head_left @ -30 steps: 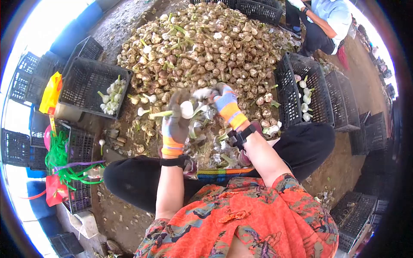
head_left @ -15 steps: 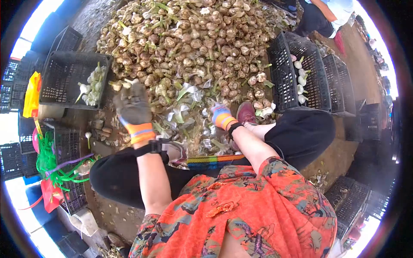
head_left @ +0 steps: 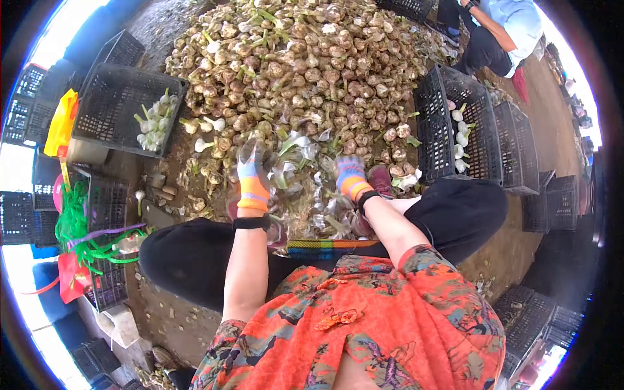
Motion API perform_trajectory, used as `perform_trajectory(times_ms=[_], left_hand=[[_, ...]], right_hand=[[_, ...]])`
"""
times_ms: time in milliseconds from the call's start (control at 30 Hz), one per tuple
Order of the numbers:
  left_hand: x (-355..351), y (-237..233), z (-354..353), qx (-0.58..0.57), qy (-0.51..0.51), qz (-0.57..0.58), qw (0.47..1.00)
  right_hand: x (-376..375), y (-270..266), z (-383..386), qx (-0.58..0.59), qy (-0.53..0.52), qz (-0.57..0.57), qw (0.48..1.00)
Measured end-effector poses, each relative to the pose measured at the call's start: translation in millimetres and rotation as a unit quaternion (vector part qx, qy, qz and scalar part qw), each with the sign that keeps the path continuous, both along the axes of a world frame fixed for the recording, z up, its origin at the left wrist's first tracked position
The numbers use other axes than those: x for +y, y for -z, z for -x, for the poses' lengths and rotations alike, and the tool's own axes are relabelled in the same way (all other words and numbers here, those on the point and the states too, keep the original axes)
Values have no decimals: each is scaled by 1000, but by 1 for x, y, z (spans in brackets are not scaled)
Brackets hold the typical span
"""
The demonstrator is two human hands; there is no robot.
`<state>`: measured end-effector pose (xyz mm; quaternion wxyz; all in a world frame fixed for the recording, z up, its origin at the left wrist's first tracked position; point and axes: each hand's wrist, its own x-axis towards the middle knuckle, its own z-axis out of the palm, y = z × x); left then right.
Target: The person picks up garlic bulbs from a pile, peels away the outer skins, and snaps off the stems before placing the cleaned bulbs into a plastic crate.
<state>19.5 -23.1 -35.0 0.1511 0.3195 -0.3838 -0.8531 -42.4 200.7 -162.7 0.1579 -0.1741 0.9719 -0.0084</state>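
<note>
A large pile of unpeeled garlic bulbs point(head_left: 305, 65) lies on the ground in front of me. My left hand point(head_left: 252, 172), in a grey glove with an orange cuff, reaches to the pile's near edge with its fingers spread and nothing in it. My right hand point(head_left: 350, 175), in a blue and orange glove, rests low in the heap of white garlic skins point(head_left: 305, 198) between my knees, and its fingers are hidden. A black crate point(head_left: 104, 107) at the left holds several cleaned white bulbs point(head_left: 153, 123). Another black crate point(head_left: 435, 133) at the right holds a few more cleaned bulbs point(head_left: 460, 130).
More black crates stand at the far left point(head_left: 26, 214) and right point(head_left: 552, 201). Green string point(head_left: 81, 234) and a yellow bag point(head_left: 62, 123) lie at the left. Another person point(head_left: 500, 32) crouches beyond the pile at the top right.
My left hand held a white bulb, swung out to the left crate, and is back at the pile's edge with nothing in it. My right hand dropped into the skins.
</note>
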Motion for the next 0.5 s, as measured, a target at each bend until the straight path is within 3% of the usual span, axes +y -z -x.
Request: perform_trajectory(times_ms=[33,67,100,133,167,233,300,333,367,433,467,500], left_hand=[[3,2,-1,-17,23,34,999],[7,5,2,0,12,9,1000],[8,8,3,6,60,6,998],[15,10,5,43,108,56,992],[23,11,7,81,154,107,979],[40,-5,8,124,241,199,942],[53,-31,4,182,284,326,883],[56,-35,5,197,256,131,937],[54,-39,5,198,256,134,937],[49,-49,5,230,238,184,926],[48,-53,3,251,213,147,933],[47,-58,1,246,183,136,942]], right_hand=[[5,-1,8,24,87,55,994],[13,0,24,-17,161,220,962],[17,1,40,-55,228,380,895],[13,-55,42,-287,281,526,749],[20,-25,58,-439,208,685,542],[4,-151,26,-508,151,684,501],[-15,-162,17,-358,-27,683,636],[-21,-175,19,-482,36,679,553],[-22,-172,20,-481,34,681,552],[-21,-164,21,-563,108,767,289],[-31,-183,3,-395,121,796,443],[-32,-182,-3,-394,119,797,442]])
